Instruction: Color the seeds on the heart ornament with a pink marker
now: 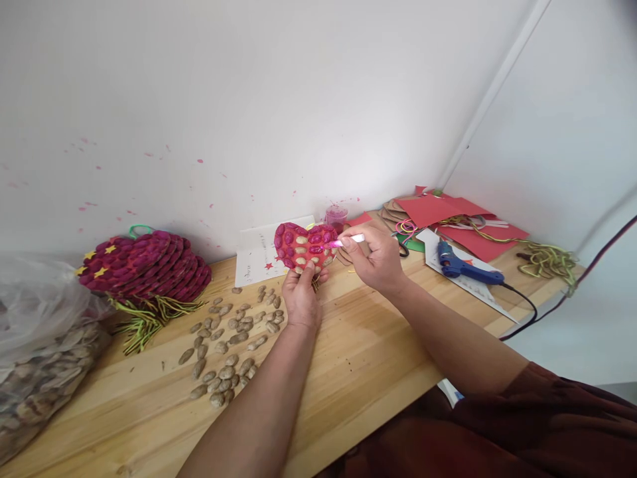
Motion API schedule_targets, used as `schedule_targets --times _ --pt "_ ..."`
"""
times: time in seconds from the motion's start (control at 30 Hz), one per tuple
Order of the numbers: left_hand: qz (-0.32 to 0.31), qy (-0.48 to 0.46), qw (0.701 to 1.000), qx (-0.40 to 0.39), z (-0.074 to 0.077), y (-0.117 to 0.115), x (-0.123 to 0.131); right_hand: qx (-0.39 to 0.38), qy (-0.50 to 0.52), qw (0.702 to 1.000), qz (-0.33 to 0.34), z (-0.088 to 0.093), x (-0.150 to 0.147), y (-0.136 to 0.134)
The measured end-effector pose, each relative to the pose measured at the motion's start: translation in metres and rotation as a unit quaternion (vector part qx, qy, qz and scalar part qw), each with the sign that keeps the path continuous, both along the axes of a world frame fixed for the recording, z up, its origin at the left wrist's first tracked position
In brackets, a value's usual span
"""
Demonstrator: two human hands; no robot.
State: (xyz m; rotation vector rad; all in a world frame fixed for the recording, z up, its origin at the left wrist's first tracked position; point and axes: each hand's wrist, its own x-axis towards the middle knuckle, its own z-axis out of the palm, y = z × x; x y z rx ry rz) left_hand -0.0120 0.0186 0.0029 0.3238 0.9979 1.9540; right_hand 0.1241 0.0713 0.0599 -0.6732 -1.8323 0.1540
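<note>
My left hand [301,299] grips the lower edge of a heart-shaped piece [288,244] covered with peanut shells. Most of its shells are magenta, while several in the middle and lower right are still bare tan. Between the fingers of my right hand [375,255] is a white-handled paintbrush [354,239], its pink bristles touching the heart's right half. Just behind the heart stands a small clear cup of pink paint [336,216]. Loose peanut shells [239,325] lie scattered on the table to the left of my left hand.
A stack of finished magenta hearts [154,265] with green string tassels leans at the left wall. Beside it sits a plastic bag of peanuts [50,372]. On the right are a blue glue gun [465,267] with its cord, red paper [432,209] and green string [547,262].
</note>
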Motion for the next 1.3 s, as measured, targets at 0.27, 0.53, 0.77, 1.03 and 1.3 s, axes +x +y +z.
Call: schedule_targets --times 0.27,0.53,0.77,1.03,1.3 --pt "-0.005 -0.014 1.0 -0.012 0.0065 -0.0017 0.0004 0.006 0.0 1.0 0.0 0.0006 0.0004 -0.0009" --pt "-0.014 -0.017 1.0 -0.021 0.0072 -0.0021 -0.0004 0.019 -0.002 1.0 0.002 0.0025 0.0015 -0.0004" --pt "-0.019 -0.006 1.0 -0.022 0.0062 -0.0026 -0.0016 0.009 0.004 1.0 0.006 0.0022 0.0027 0.0003" --pt "-0.014 -0.01 1.0 -0.02 0.0062 -0.0017 -0.0018 -0.006 0.013 1.0 0.015 0.0033 0.0034 0.0007" --pt "-0.013 -0.011 1.0 -0.02 0.0059 -0.0016 -0.0015 -0.011 0.008 1.0 0.013 0.0033 0.0032 -0.0007"
